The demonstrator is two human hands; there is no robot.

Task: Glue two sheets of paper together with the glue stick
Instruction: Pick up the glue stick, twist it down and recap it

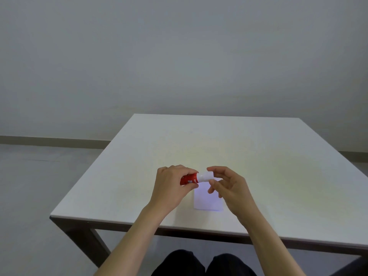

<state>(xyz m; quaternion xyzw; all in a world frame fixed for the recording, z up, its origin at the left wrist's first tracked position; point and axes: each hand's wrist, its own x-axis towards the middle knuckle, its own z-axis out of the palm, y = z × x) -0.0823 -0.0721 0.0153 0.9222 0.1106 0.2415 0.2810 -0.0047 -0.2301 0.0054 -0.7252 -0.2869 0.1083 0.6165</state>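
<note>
A red glue stick (188, 179) with a white cap (205, 176) is held sideways above the table. My left hand (172, 188) grips its red body. My right hand (229, 185) pinches the white cap between thumb and fingers. Below both hands a small white paper (207, 202) lies flat on the table; my hands cover its far edge, and I cannot tell whether it is one sheet or two.
The white table (258, 156) runs far and right; its near edge is just beyond my knees, its left edge drops to grey floor. A plain wall stands behind.
</note>
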